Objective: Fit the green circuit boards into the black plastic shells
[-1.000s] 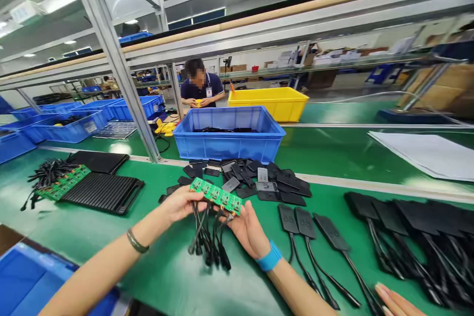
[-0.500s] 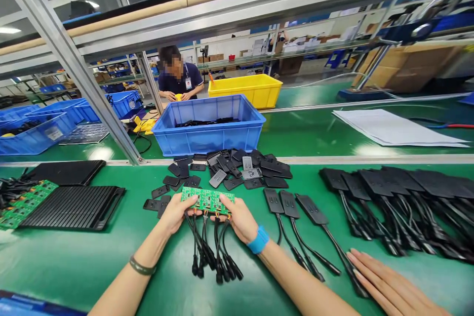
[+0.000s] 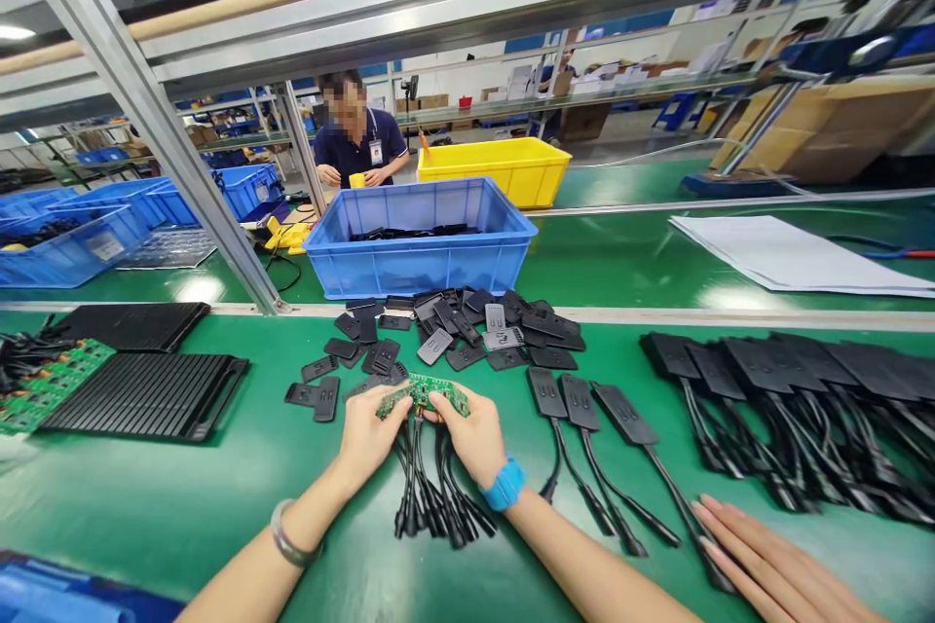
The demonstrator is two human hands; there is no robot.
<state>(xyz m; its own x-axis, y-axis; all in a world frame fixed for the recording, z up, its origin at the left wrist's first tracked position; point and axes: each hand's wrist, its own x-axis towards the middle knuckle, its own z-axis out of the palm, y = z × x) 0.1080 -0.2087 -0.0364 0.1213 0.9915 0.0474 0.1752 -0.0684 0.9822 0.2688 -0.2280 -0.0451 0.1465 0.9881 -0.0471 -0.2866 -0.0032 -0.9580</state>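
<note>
Both my hands hold a green circuit board strip (image 3: 425,393) low over the green belt. My left hand (image 3: 369,435) pinches its left end and my right hand (image 3: 476,435), with a blue wristband, pinches its right end. The strip looks bowed between them. Several black cables with plugs (image 3: 436,498) hang from the board and rest on the belt. Just beyond my fingers lies a pile of black plastic covers (image 3: 467,326).
Three black housings with cables (image 3: 584,404) lie right of my hands, a long row of them (image 3: 789,375) farther right. Another person's hand (image 3: 770,565) lies flat bottom right. Black trays (image 3: 146,394), boards (image 3: 44,384), blue bin (image 3: 420,263), yellow bin (image 3: 497,177), paper sheets (image 3: 796,253), seated co-worker (image 3: 357,141).
My hands have drawn closer together and lower, and the board has gone from flat and facing me to tilted and bowed. The hanging cables now bunch on the belt.
</note>
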